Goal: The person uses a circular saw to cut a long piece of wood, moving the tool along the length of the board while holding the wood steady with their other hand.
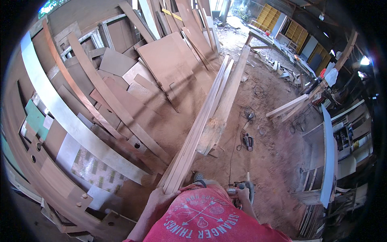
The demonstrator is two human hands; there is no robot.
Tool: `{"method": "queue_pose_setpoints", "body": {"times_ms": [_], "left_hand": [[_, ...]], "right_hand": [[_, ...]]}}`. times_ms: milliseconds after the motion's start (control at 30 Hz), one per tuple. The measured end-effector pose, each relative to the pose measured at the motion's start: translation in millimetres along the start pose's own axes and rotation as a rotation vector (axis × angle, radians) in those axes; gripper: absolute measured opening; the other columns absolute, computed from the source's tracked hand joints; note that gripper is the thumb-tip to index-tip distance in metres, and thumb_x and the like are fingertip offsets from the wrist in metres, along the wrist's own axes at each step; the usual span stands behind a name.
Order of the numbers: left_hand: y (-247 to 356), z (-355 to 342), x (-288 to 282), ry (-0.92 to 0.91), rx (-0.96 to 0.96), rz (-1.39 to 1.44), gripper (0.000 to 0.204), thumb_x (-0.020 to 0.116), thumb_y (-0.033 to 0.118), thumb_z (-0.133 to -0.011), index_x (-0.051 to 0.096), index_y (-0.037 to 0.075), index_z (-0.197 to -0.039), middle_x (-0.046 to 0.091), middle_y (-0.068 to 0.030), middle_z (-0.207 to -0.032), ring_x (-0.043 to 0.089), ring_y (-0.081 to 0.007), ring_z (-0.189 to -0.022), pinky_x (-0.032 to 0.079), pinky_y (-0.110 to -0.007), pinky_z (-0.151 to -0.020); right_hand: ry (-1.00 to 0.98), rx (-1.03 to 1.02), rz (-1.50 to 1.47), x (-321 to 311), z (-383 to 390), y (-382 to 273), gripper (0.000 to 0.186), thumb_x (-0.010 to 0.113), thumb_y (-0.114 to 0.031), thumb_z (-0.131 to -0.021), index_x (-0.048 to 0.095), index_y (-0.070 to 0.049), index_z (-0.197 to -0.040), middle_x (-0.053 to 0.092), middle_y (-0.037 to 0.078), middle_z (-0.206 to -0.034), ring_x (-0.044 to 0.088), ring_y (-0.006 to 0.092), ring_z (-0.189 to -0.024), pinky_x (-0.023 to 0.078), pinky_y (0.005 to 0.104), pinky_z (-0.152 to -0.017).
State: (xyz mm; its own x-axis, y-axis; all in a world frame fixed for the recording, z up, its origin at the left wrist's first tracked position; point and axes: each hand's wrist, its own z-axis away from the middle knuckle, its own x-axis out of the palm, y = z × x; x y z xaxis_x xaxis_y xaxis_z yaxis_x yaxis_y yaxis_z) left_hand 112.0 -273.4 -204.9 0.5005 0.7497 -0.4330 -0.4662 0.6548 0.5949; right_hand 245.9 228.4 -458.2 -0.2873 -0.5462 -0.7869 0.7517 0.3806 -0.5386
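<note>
Long, narrow wooden boards (203, 121) run side by side away from my body, their near end at my waist. My left hand (162, 199) is closed on that near end, thumb over the top and the other fingers partly hidden. Low at my right side, my right hand (242, 194) grips the handle of a power tool that looks like a circular saw (250, 188), with a round guard on its right. My shirt and arm cover part of the saw. Just right of the boards, a thick wooden beam (225, 107) with a rough near end lies lengthwise.
Sheet offcuts and planks (165, 56) lean at the left. Another power tool (247, 141) and a cable lie on the dusty floor (270, 161). A pale blue-edged panel (327, 157) stands at the right. Farther back are a workbench (278, 46) and yellow shelving (268, 18).
</note>
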Motion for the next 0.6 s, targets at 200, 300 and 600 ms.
{"method": "queue_pose_setpoints", "body": {"times_ms": [200,300,600], "left_hand": [[16.0,-6.8,-3.6,-0.043,0.086,0.088,0.062,0.08,0.045,-0.089,0.074,-0.011,-0.115,0.078,-0.0221,-0.1,0.077,-0.0271,-0.095,0.059,-0.041,-0.081],[24.9,-12.3,-1.2,-0.076,0.156,0.164,0.059,0.079,0.04,-0.091,0.073,-0.012,-0.117,0.078,-0.0214,-0.1,0.076,-0.0262,-0.094,0.059,-0.04,-0.081],[68.3,-42.7,9.5,-0.149,0.235,0.22,0.053,0.076,0.032,-0.094,0.071,-0.014,-0.12,0.078,-0.0202,-0.102,0.076,-0.025,-0.093,0.059,-0.04,-0.081]], "right_hand": [[0.027,0.002,0.138,-6.7,-2.9,-6.7,0.042,0.083,-0.033,-0.073,0.077,0.005,-0.091,0.077,0.023,-0.086,0.078,0.0323,-0.082,0.061,0.046,-0.075],[0.027,-0.028,0.224,-11.7,-9.3,-18.1,0.048,0.081,-0.035,-0.073,0.076,0.007,-0.094,0.077,0.027,-0.091,0.078,0.0372,-0.088,0.061,0.0478,-0.078],[-0.09,-0.111,0.337,-45.8,-37.9,-73.4,0.052,0.08,-0.035,-0.073,0.075,0.009,-0.1,0.076,0.031,-0.102,0.076,0.0417,-0.1,0.06,0.0477,-0.087]]}}
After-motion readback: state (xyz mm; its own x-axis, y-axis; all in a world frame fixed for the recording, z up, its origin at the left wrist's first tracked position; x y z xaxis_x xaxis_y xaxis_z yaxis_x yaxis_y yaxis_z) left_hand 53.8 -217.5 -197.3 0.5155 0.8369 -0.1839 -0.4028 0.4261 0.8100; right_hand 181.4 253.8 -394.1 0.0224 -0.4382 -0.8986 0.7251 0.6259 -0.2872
